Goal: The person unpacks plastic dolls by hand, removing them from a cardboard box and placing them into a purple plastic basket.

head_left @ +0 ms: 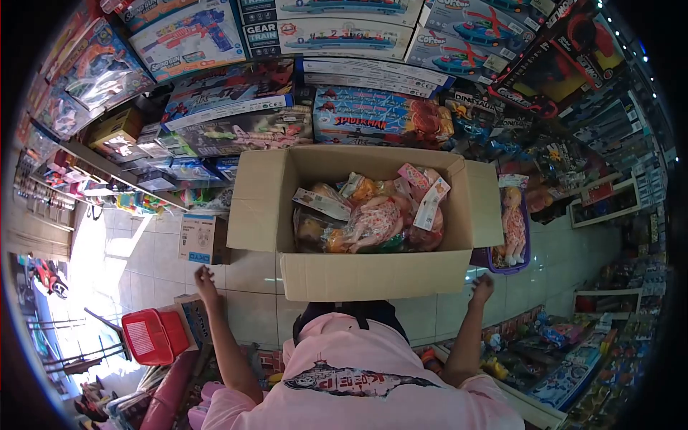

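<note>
An open cardboard box (373, 277) stands right in front of me with its flaps folded out. Inside lie several dolls in clear plastic bags (376, 221), some with printed card headers (432, 203). My left hand (206, 279) hangs in the air off the box's left front corner, empty, its fingers loosely apart. Past the right front corner my right hand (482, 287) is raised, holding nothing, with fingers slightly curled and apart. Neither hand touches the box. A purple basket (510, 270) with a packaged doll (513, 223) is just beyond my right hand.
Shelves of boxed toys rise behind the box, including a Spider-Man box (358, 123) and gear train boxes (344, 37). A small carton (197, 238) sits on the tiled floor at left, near a red container (153, 335). More toys (562, 333) fill the low right shelves.
</note>
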The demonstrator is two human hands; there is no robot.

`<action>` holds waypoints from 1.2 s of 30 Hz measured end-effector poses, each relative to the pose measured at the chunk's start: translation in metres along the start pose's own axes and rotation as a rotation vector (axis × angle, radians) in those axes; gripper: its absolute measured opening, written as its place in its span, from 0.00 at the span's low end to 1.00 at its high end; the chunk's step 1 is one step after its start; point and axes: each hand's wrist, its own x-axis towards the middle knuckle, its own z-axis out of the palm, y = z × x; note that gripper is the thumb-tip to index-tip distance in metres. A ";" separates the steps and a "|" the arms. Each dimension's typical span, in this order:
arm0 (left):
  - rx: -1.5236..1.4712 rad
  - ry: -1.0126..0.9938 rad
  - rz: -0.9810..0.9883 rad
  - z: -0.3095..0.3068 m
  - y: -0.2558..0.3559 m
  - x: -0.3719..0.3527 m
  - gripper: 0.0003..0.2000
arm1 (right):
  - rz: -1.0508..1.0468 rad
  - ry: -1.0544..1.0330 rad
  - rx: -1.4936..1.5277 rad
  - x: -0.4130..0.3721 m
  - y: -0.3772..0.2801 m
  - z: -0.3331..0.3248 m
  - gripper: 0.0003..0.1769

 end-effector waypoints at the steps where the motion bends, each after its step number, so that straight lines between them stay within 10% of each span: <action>1: 0.009 0.028 0.074 0.003 0.032 0.016 0.16 | -0.103 0.074 0.066 0.006 -0.020 -0.005 0.13; 7: -0.169 -0.103 0.617 0.088 0.274 -0.026 0.13 | -0.653 0.025 0.223 -0.062 -0.196 0.032 0.16; 13: 0.057 -0.657 0.842 0.221 0.372 -0.093 0.12 | -0.901 -0.563 0.090 -0.132 -0.282 0.149 0.13; 24: 0.800 -1.563 0.522 0.398 0.228 -0.128 0.30 | -1.136 -1.395 -0.844 -0.114 -0.182 0.332 0.36; 26: 1.379 -1.768 0.495 0.404 0.220 -0.133 0.31 | -1.149 -1.571 -0.851 -0.115 -0.153 0.335 0.40; 28: 1.205 -1.734 0.564 0.400 0.204 -0.124 0.28 | -1.246 -1.323 -1.016 -0.128 -0.150 0.332 0.46; 36: 0.941 -1.664 0.588 0.386 0.223 -0.108 0.22 | -1.126 -1.488 -0.957 -0.125 -0.185 0.331 0.47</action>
